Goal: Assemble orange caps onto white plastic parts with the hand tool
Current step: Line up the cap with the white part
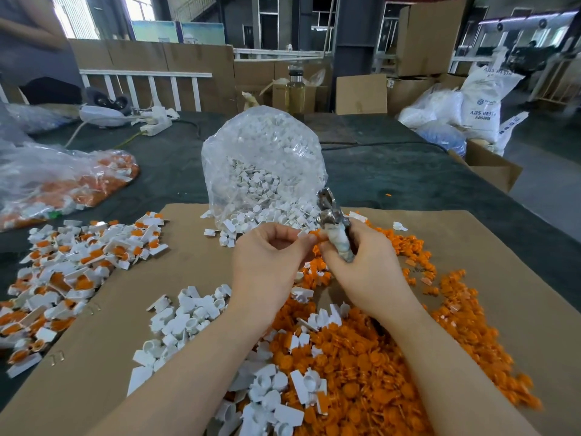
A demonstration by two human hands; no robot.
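My right hand (361,265) grips the metal hand tool (330,215), whose wrapped handle runs through my fingers and whose jaws point up and away. My left hand (267,256) pinches a small white plastic part with an orange cap (309,236) at its fingertips, right beside the tool handle. Loose orange caps (361,357) lie heaped under my right forearm. Loose white parts (188,316) lie scattered under my left forearm. A pile of assembled white-and-orange pieces (72,272) sits at the left.
A clear bag of white parts (264,171) stands open behind my hands on the brown cardboard sheet (518,294). Another bag with orange and white pieces (63,180) lies far left. A power strip (155,121), a bottle (295,92) and cardboard boxes stand at the back.
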